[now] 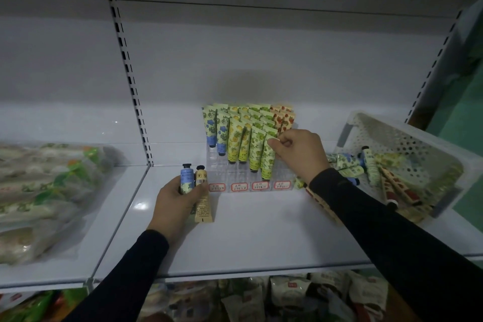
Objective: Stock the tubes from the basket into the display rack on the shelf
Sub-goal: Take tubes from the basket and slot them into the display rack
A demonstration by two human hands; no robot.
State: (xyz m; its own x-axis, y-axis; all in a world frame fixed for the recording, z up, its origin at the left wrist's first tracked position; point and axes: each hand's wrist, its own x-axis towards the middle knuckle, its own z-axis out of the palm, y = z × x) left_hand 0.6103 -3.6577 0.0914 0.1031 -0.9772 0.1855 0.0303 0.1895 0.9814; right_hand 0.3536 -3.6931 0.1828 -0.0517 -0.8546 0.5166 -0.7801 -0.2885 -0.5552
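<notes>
A clear display rack (236, 174) stands on the white shelf (261, 232), holding several tubes cap-down in blue, yellow, green and red rows. My right hand (298, 150) pinches the top of a green tube (268, 162) standing in the rack's front right part. My left hand (177, 197) rests on the shelf left of the rack, gripping a blue-capped tube (186, 178) and a cream tube (202, 198). The white perforated basket (407, 138) lies tilted at the right with several tubes (371, 165) spilling out.
Bagged goods (44, 191) fill the shelf section to the left. Packets (287, 298) sit on the lower shelf. A slotted upright (130, 78) divides the back panel. Price labels (249, 186) line the rack's front.
</notes>
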